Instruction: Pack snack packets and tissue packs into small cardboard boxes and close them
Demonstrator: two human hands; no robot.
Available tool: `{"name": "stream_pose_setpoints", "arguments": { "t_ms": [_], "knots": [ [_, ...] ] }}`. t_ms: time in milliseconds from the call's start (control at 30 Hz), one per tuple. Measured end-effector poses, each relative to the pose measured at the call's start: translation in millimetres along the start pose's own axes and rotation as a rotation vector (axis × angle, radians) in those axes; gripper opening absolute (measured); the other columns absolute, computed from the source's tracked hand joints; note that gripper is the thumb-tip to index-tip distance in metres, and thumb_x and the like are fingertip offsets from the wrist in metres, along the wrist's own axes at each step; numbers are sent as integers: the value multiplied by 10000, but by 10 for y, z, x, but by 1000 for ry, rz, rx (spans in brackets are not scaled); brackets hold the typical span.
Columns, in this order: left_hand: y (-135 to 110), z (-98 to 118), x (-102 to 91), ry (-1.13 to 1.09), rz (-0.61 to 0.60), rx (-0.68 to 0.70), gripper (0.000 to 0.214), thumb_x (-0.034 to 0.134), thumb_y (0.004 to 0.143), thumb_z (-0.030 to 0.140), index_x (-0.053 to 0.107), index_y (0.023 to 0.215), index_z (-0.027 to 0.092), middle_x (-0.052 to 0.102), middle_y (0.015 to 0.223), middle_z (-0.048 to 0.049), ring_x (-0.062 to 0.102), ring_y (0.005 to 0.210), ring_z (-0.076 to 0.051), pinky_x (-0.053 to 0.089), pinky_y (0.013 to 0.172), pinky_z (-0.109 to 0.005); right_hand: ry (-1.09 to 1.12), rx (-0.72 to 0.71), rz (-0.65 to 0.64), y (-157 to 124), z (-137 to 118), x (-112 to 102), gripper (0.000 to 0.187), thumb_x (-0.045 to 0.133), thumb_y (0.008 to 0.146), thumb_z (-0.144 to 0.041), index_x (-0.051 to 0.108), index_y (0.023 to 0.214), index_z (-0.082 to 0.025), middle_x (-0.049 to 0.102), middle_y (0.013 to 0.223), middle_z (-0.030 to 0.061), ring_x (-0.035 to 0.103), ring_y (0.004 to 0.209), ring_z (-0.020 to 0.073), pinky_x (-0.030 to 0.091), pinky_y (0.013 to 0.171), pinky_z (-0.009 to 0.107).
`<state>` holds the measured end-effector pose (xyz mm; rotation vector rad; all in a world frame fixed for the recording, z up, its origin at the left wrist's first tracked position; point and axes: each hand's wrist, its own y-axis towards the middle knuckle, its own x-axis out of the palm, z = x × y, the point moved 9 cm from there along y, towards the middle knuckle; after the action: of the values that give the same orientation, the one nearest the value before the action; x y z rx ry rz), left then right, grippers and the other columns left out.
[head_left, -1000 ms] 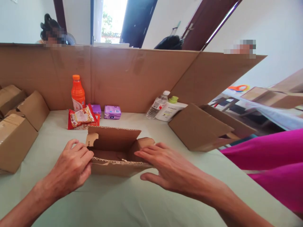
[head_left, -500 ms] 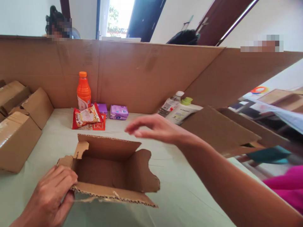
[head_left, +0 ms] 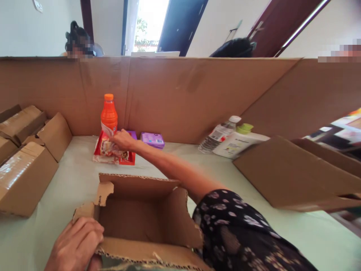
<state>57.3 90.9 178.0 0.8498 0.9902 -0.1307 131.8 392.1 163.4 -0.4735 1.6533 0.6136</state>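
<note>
My left hand [head_left: 77,242] is closed on the near left corner of an open cardboard box [head_left: 132,246] with ragged, torn flaps; the box's inside shows nothing in it. Beyond the box, my right hand [head_left: 122,140] reaches across and has its fingers closed on a red and cream snack packet [head_left: 105,147]. Under that packet lies a flat red packet [head_left: 130,158], partly hidden. An orange bottle [head_left: 109,113] stands upright just behind them. Beside my right hand are a purple pack [head_left: 132,134], mostly covered, and another purple pack [head_left: 152,139].
A clear water bottle [head_left: 210,141] and a white bottle with a green cap [head_left: 235,146] lean at the right, beside a large cardboard box [head_left: 267,173]. Several cardboard boxes [head_left: 31,177] stand at the left. A tall cardboard wall [head_left: 169,94] closes the back; people are beyond it.
My right hand has moved left and forward from over the table's middle to the snack packet and closed on it. My left hand stays on the box. The view has shifted slightly.
</note>
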Motion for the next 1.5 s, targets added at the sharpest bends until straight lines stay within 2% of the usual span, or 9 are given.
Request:
{"name": "stream_pose_setpoints", "arguments": {
  "t_ms": [133, 267, 400, 567, 900, 1100, 1300, 1400, 1500],
  "knots": [
    [45, -15, 4, -16, -7, -47, 236, 449, 845, 20, 544, 928, 219, 733, 970, -55, 691, 985, -194, 566, 829, -331, 30, 129, 270, -768, 429, -691, 262, 502, 967, -253, 643, 1167, -161, 695, 1129, 96, 628, 1023, 243, 460, 882, 381],
    [148, -28, 71, -16, -148, -18, 202, 442, 851, 63, 559, 879, 226, 725, 1191, -81, 669, 1141, -219, 575, 896, -364, 250, 143, 950, -2166, 489, -1572, 299, 629, 912, -496, 644, 986, -207, 632, 828, 16, 579, 729, 178, 471, 663, 329],
    [288, -93, 101, 9, -275, -72, 178, 441, 813, 107, 559, 736, 216, 554, 1481, -90, 653, 1187, -253, 600, 853, -367, 224, 139, 1167, -3043, 46, -1638, 226, 704, 881, -475, 632, 877, -261, 579, 694, -10, 531, 584, 161, 425, 524, 304],
    [332, -124, 108, 27, -293, -200, 181, 461, 755, 104, 620, 747, 191, 530, 1490, -97, 676, 1116, -248, 596, 830, -341, 140, -275, 920, -2903, -630, -1312, 232, 637, 911, -196, 491, 735, -235, 561, 633, -33, 492, 526, 120, 380, 469, 246],
    [256, -114, 230, 127, -503, -251, 326, 476, 761, 119, 706, 972, 215, 651, 1296, -120, 706, 1008, -275, 596, 817, -414, 56, -473, 733, -2849, -780, -1097, 254, 507, 950, -100, 484, 727, -219, 644, 707, 20, 539, 612, 132, 433, 628, 259],
    [231, -94, 155, 66, -320, -251, 255, 450, 770, 89, 678, 834, 185, 312, 1631, -170, 711, 979, -253, 579, 788, -382, -73, -402, 105, -2502, -792, -595, 215, 555, 967, -181, 609, 760, -181, 663, 692, 19, 571, 597, 149, 392, 633, 292],
    [235, -89, 182, 38, -245, -194, 213, 443, 785, 72, 620, 763, 189, 431, 1556, -197, 710, 986, -246, 583, 808, -393, -68, -443, -559, -2142, -1037, 151, 320, 581, 943, -89, 694, 1221, -200, 770, 1021, 70, 705, 879, 214, 432, 659, 293],
    [217, -23, 151, 39, -190, -125, 227, 451, 819, 57, 626, 846, 198, 444, 1547, -165, 695, 1028, -230, 586, 827, -380, -62, -436, -519, -2119, -1021, 57, 440, 643, 891, -85, 643, 1321, -178, 742, 1151, 112, 695, 1006, 264, 507, 779, 344],
    [108, 69, -27, 43, 7, -50, 277, 507, 867, 43, 630, 1053, 207, 389, 1586, -137, 652, 1130, -212, 561, 923, -367, 23, -313, -187, -2319, -751, -448, 327, 596, 929, -116, 670, 1242, -175, 733, 1173, 103, 685, 1052, 241, 524, 906, 365]
  ]
}}
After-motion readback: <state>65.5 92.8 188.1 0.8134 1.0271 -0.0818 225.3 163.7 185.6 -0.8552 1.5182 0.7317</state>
